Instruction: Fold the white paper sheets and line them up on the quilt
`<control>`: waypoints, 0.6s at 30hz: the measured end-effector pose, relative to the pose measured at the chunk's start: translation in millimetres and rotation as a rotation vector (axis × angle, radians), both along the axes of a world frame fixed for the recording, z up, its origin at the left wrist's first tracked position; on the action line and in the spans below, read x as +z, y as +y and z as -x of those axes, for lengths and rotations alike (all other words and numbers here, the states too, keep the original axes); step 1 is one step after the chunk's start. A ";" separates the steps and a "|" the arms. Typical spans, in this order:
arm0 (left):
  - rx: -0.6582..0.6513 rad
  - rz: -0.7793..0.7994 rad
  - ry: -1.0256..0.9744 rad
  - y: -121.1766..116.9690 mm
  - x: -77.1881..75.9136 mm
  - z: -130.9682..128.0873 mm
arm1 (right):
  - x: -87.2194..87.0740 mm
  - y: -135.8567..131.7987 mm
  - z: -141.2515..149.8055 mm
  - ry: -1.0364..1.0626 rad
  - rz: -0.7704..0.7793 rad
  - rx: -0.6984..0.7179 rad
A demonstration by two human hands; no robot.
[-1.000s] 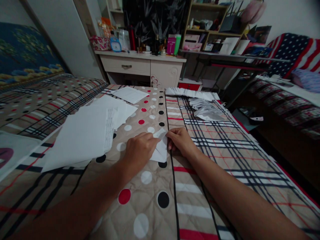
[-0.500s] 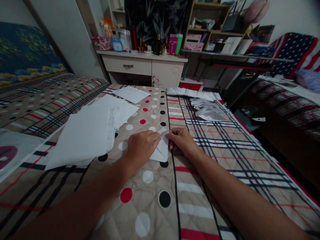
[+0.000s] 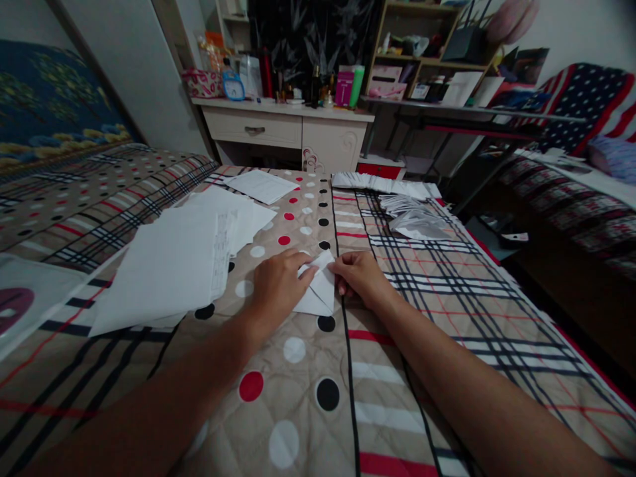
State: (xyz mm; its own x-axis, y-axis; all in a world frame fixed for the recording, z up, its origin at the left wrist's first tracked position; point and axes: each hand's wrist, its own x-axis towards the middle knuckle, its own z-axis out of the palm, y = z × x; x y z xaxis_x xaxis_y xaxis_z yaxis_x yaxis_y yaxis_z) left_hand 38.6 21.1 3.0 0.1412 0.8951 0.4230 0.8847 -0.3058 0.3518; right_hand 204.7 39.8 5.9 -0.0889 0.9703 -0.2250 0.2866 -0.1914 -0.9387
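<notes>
A small folded sheet of white paper [image 3: 320, 291], with diagonal creases, lies on the bedspread between my hands. My left hand [image 3: 283, 281] is closed on its left side, thumb pressing on top and the other fingers at the far edge. At the upper right corner my right hand [image 3: 360, 275] pinches the paper between thumb and forefinger, its other fingers curled under. Left of my hands rests a fanned stack of white sheets [image 3: 169, 258], some with printed text along one edge. Part of the folded paper is hidden beneath my left fingers.
More paper [image 3: 263, 185] lies at the far left. On the right are a row of folded papers [image 3: 382, 184] and a pile of folded pieces [image 3: 417, 218]. A white dresser [image 3: 278, 129] stands beyond the patterned bedspread [image 3: 293, 411], whose right edge drops to the floor.
My left fingers have shifted from a pinch near the fold to a flatter hold along the paper's left and far side, showing more paper. My right hand keeps its pinch almost in place.
</notes>
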 end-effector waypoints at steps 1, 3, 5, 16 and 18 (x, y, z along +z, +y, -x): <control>-0.012 -0.014 -0.011 -0.4 0.2 0.1 | -0.9 0.4 -0.2 -0.003 -0.005 0.001; -0.047 -0.042 -0.012 -3.1 1.0 0.2 | -2.7 1.2 -0.4 -0.005 -0.017 0.000; -0.093 -0.058 0.017 -7.9 1.9 0.4 | -3.4 1.7 -0.4 0.008 -0.018 0.001; -0.166 -0.018 0.326 -23.9 8.9 -1.4 | 12.1 -1.9 0.5 0.163 0.097 -0.018; -0.173 -0.023 0.353 -26.7 9.9 -3.0 | 9.4 -2.2 1.5 0.057 0.072 -0.009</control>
